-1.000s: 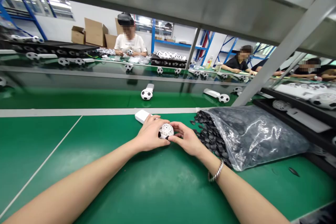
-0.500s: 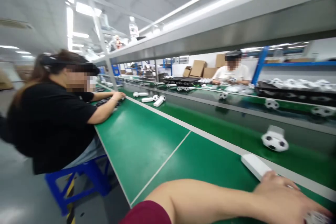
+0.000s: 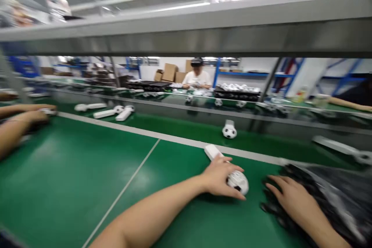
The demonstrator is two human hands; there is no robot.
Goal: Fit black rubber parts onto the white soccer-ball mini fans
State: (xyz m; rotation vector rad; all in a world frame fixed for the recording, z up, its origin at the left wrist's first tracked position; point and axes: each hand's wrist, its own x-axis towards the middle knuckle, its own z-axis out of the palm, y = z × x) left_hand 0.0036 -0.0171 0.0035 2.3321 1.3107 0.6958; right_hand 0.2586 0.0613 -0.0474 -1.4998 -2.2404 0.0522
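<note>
My left hand (image 3: 222, 178) is curled around the head of a white handheld fan (image 3: 238, 182) with a black-and-white soccer-ball pattern. Its white handle sticks out past my fingers, toward the pale strip along the bench. Over to the right, my right hand (image 3: 293, 201) lies over a pile of small black pieces (image 3: 286, 221), fingers stretched and slightly apart. Blur hides what those pieces are exactly. Clear plastic bagging (image 3: 340, 190) covers part of the pile. Beyond the strip stands another soccer-ball fan (image 3: 229, 130).
More fans (image 3: 124, 113) lie beyond the strip at left, and one (image 3: 343, 147) at right. A co-worker's hands (image 3: 37, 114) work at the far left; another person (image 3: 197, 79) sits opposite. A metal shelf (image 3: 186, 35) spans overhead.
The view has swung right, bringing my right hand and the black pile into sight. My left hand and the fan now appear nearer the middle of the picture.
</note>
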